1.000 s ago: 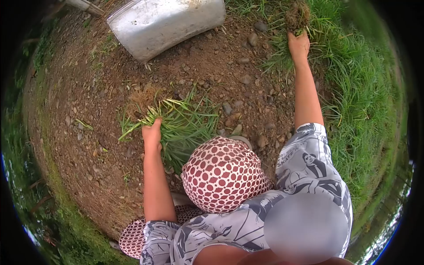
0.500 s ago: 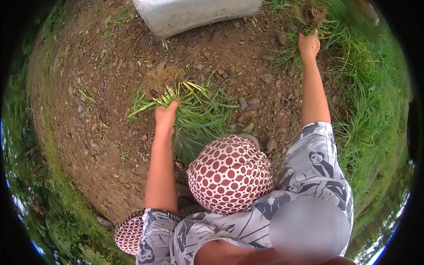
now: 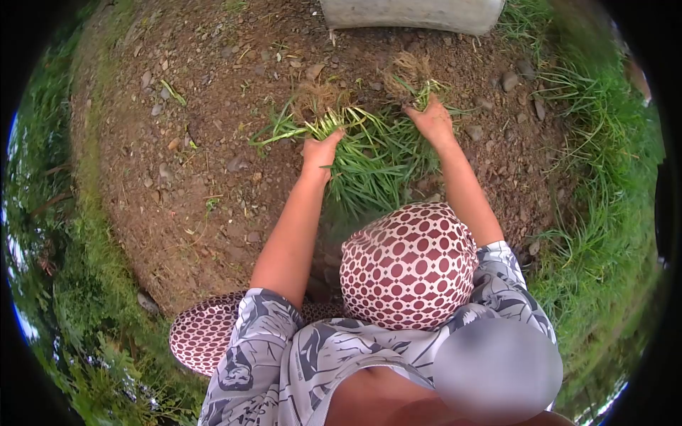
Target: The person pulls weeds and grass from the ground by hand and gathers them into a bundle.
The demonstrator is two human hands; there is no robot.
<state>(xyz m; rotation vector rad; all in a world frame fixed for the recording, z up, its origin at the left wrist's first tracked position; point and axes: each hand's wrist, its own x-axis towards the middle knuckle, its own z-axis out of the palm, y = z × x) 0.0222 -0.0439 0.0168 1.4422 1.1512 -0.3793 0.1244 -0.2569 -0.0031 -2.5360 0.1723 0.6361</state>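
My left hand point(image 3: 321, 152) is closed around a thick bunch of uprooted grass point(image 3: 366, 167). Its pale stem bases and brown roots point away from me, and the long green blades trail back toward my knee. Just to the right, my right hand point(image 3: 433, 123) grips a smaller clump of uprooted grass point(image 3: 425, 91), with a tangle of thin brown roots point(image 3: 410, 69) sticking out past the fingers. The two bunches are side by side, their blades overlapping, low over the soil. The fingers' undersides are hidden.
A grey metal container point(image 3: 419, 14) lies at the top. Brown stony soil point(image 3: 213, 163) spreads around, with tall growing grass point(image 3: 597, 192) along the right side. My patterned knee point(image 3: 408, 266) is bent close behind the bunches. Stones point(image 3: 509, 81) lie at the upper right.
My right hand has brought its clump from the grass edge at the upper right in toward the left hand's bunch. The view has shifted, and the metal container appears higher and farther right.
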